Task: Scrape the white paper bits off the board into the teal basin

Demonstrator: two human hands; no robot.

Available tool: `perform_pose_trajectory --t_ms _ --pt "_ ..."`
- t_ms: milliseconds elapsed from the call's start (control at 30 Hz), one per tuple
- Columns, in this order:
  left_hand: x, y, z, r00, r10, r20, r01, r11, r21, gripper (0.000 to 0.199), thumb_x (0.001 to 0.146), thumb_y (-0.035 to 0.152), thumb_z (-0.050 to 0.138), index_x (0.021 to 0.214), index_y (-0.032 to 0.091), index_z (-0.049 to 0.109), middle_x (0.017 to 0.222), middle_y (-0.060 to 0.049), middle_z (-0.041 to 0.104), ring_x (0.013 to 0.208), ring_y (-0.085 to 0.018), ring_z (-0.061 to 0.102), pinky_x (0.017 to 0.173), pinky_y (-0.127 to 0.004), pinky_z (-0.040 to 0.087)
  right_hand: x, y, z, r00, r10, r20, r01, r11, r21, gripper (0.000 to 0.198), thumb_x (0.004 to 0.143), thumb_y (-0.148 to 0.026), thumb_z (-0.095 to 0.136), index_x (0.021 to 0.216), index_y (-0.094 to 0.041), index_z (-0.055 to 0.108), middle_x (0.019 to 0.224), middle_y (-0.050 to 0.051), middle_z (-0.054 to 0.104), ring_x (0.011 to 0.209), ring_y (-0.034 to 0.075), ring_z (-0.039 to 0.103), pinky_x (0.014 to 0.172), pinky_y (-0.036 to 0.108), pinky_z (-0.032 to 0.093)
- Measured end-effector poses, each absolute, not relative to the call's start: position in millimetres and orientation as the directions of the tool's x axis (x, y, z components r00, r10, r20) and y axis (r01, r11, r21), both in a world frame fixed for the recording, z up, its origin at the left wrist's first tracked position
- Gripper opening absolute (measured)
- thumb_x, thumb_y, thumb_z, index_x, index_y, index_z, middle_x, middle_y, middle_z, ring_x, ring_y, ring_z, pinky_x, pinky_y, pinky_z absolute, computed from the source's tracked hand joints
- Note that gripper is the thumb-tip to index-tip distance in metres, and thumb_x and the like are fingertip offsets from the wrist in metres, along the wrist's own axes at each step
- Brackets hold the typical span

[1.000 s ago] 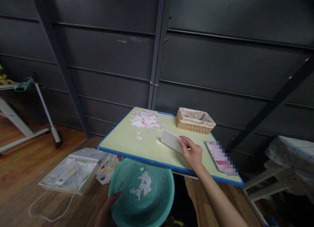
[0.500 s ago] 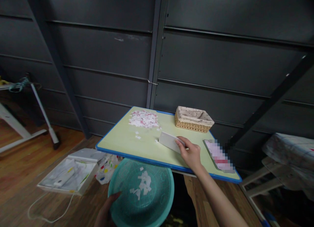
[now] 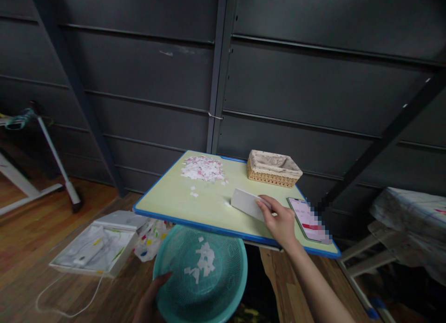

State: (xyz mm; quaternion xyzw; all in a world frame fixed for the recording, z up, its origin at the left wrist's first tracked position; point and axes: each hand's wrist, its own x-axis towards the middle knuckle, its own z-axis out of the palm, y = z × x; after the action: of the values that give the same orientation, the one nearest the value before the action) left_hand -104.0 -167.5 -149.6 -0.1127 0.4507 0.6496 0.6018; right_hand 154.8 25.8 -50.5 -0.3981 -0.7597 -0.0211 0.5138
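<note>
My right hand [image 3: 281,220] is closed around a flat white rectangular card [image 3: 248,203], tilted with its lower edge at the tabletop. A small white paper scrap [image 3: 228,204] lies against the card's left end. At the lower left, my left hand [image 3: 155,290] grips the rim of a green plastic basin [image 3: 228,290], its fingers partly hidden. Several paper scraps [image 3: 205,258] lie inside this basin, which sits just under the table's near edge. On the yellow tabletop [image 3: 167,200] with blue trim is a pile of white and pink paper bits [image 3: 204,168].
A cloth-lined wicker basket [image 3: 273,176] stands at the table's back right, with a partly pixelated phone [image 3: 306,220] nearer me. On the floor at left are an open white box [image 3: 94,248] and a spotted plastic bag [image 3: 149,241]. A dark panelled wall [image 3: 156,72] rises behind.
My right hand has moved the card a little to the right, and the small scrap at its end has shifted right too. My left hand stays on the basin's rim.
</note>
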Motion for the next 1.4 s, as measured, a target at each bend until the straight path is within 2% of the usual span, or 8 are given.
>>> perform_pose_trajectory --t_ms 200,367,467,700,900,1133,1267,1400 --pt "-108.3 -160.7 -152.2 -0.262 0.647 -0.716 -0.834 0.221 0.505 0.093 0.071 0.003 0.067 0.152 0.007 0.021 0.08 -0.01 0.081 0.089 -0.037 0.073 0.092 -0.054 0.053 147.1 35.9 -55.8 -0.084 0.682 0.726 0.574 0.629 -0.524 0.028 0.09 -0.041 0.057 0.091 -0.019 0.073 0.088 0.006 0.077 0.063 0.017 0.07 0.057 0.024 0.053" --pt "-110.1 -162.4 -153.4 -0.193 0.688 -0.699 -0.854 0.233 0.465 0.094 0.071 0.006 0.068 0.15 -0.003 0.018 0.077 -0.016 0.079 0.09 -0.04 0.072 0.088 -0.055 0.055 148.7 34.2 -64.2 -0.109 0.743 0.66 0.501 0.615 -0.609 0.026 0.088 -0.04 0.059 0.09 -0.019 0.074 0.082 0.005 0.076 0.06 0.015 0.066 0.056 0.023 0.052" --pt "-107.8 -163.8 -148.3 -0.212 0.71 -0.672 -0.865 0.184 0.467 0.094 0.072 0.007 0.067 0.152 0.002 0.018 0.085 -0.016 0.08 0.095 -0.039 0.071 0.091 -0.055 0.053 152.8 29.2 -67.6 -0.104 0.763 0.637 0.462 0.605 -0.649 0.025 0.087 -0.039 0.061 0.087 -0.018 0.074 0.073 0.002 0.074 0.052 0.013 0.062 0.051 0.022 0.049" --pt "-106.2 -163.6 -142.4 -0.229 0.731 -0.643 -0.859 0.159 0.486 0.094 0.071 0.012 0.07 0.152 0.009 0.023 0.089 -0.013 0.08 0.098 -0.037 0.07 0.092 -0.053 0.053 156.7 27.3 -72.0 0.01 0.712 0.703 0.462 0.62 -0.634 0.026 0.086 -0.039 0.062 0.086 -0.016 0.073 0.066 0.002 0.071 0.047 0.012 0.057 0.045 0.022 0.046" --pt "-104.5 -164.6 -132.4 -0.258 0.715 -0.65 -0.864 0.131 0.486 0.095 0.071 0.011 0.07 0.152 0.01 0.022 0.087 -0.011 0.081 0.088 -0.035 0.073 0.087 -0.049 0.057 150.4 17.2 -76.0 -0.146 0.644 0.751 0.437 0.723 -0.535 0.016 0.088 -0.03 0.062 0.088 -0.02 0.074 0.081 0.004 0.076 0.062 0.015 0.069 0.059 0.023 0.055" --pt "-101.0 -165.6 -123.2 -0.27 0.708 -0.653 -0.87 0.111 0.48 0.091 0.073 0.011 0.068 0.152 0.008 0.023 0.08 -0.011 0.08 0.094 -0.037 0.072 0.088 -0.051 0.056 138.4 -6.4 -75.5 -0.242 0.581 0.777 0.404 0.789 -0.463 0.015 0.088 -0.023 0.061 0.091 -0.021 0.075 0.078 0.004 0.076 0.062 0.017 0.071 0.059 0.024 0.056" --pt "-101.4 -166.5 -121.0 -0.296 0.706 -0.643 -0.845 0.121 0.521 0.091 0.072 0.012 0.07 0.152 0.013 0.026 0.09 -0.01 0.08 0.098 -0.036 0.07 0.095 -0.052 0.052 121.4 -16.2 -73.8 -0.245 0.629 0.738 0.354 0.767 -0.536 0.016 0.089 -0.026 0.06 0.089 -0.022 0.076 0.079 0.004 0.077 0.066 0.018 0.072 0.061 0.026 0.057" --pt "-103.3 -167.7 -124.3 -0.295 0.695 -0.656 -0.842 0.137 0.523 0.095 0.069 0.01 0.071 0.151 0.007 0.024 0.093 -0.014 0.079 0.101 -0.037 0.069 0.098 -0.052 0.049 96.8 -1.7 -64.1 -0.155 0.72 0.676 0.345 0.681 -0.646 0.022 0.089 -0.035 0.059 0.085 -0.021 0.076 0.078 0.003 0.076 0.062 0.017 0.069 0.057 0.024 0.056"
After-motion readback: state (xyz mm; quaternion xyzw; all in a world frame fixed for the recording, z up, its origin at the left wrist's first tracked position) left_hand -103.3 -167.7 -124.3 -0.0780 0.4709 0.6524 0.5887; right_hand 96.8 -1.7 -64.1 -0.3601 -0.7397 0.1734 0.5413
